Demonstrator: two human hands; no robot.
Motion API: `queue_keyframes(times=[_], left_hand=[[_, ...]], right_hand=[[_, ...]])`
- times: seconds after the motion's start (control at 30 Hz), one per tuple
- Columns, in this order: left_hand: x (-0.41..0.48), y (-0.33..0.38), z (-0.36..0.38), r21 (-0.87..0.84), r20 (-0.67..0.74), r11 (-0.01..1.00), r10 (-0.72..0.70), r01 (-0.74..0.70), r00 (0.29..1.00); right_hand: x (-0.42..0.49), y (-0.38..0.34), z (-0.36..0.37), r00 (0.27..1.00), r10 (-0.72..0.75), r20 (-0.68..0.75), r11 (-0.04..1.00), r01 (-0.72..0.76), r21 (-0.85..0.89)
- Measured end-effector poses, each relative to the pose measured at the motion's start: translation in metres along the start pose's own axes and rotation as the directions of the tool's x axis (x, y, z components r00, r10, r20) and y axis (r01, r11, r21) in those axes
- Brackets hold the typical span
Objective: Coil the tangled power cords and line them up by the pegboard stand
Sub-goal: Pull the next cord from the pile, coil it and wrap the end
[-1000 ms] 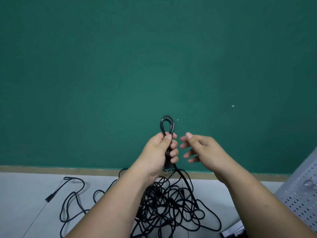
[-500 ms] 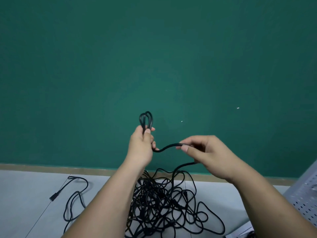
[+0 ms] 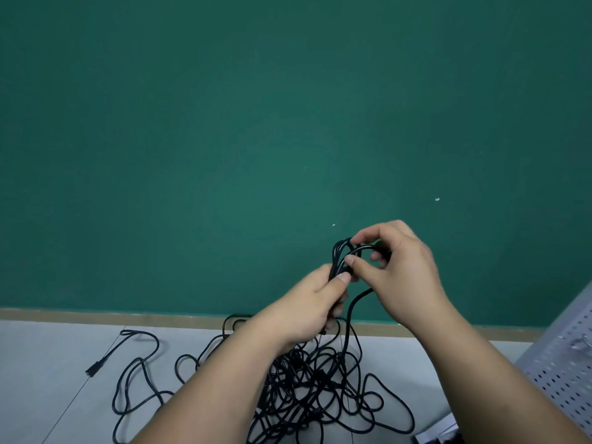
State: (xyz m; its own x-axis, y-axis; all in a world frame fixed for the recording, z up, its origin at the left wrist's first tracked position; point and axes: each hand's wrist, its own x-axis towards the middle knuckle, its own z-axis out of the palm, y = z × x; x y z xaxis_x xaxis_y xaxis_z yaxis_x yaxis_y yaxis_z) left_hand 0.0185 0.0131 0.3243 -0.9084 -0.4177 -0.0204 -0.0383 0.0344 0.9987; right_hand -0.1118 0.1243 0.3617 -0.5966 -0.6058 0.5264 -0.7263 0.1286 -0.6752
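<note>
Two hands meet above the tangle (image 3: 307, 392): the right hand (image 3: 400, 270) has brought a fresh length across and pinches it onto the coil (image 3: 337, 251), which the left hand (image 3: 309, 310) grips. One more loop gained; most cord is still tangled below.

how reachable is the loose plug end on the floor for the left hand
Probably not yet: the left hand grips the coiled loops, raised, while the plug end lies low on the floor to its left; nothing blocks the way.

Two hands (image 3: 309, 304) (image 3: 404, 270); one cord tangle (image 3: 307, 379); one pegboard stand (image 3: 563, 363)
</note>
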Motion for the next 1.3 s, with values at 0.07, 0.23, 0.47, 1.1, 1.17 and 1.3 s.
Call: queue_keyframes(times=[0.07, 0.23, 0.47, 1.1, 1.17, 1.3], left_hand=[[0.0, -0.001, 0.002, -0.099, -0.006, 0.995, 0.013, -0.014, 1.0], [-0.001, 0.008, -0.003, -0.337, -0.105, 0.939, 0.04, -0.074, 0.994], [-0.002, 0.004, -0.005, 0.157, -0.162, 0.984, 0.112, -0.086, 0.98], [-0.018, 0.028, 0.008, -0.336, 0.245, 0.942, 0.075, 0.012, 0.967], [-0.016, 0.025, 0.005, -0.291, 0.229, 0.956, 0.038, 0.031, 0.973], [-0.012, 0.016, 0.004, -0.048, 0.149, 0.997, -0.046, 0.053, 0.988]], right_hand=[[0.0, 0.001, 0.001, 1.0, 0.027, -0.013, 0.999, -0.026, 0.028], [0.0, 0.018, 0.004, 0.948, 0.204, 0.246, 0.943, -0.257, 0.21], [0.001, -0.003, 0.003, 0.977, 0.213, 0.02, 0.906, -0.206, 0.37], [0.001, -0.006, 0.0, 0.913, 0.355, 0.202, 0.645, -0.396, 0.653], [0.001, -0.003, -0.002, 0.904, 0.327, 0.277, 0.657, -0.428, 0.62], [0.001, 0.002, -0.003, 0.918, 0.264, 0.297, 0.827, -0.374, 0.421]])
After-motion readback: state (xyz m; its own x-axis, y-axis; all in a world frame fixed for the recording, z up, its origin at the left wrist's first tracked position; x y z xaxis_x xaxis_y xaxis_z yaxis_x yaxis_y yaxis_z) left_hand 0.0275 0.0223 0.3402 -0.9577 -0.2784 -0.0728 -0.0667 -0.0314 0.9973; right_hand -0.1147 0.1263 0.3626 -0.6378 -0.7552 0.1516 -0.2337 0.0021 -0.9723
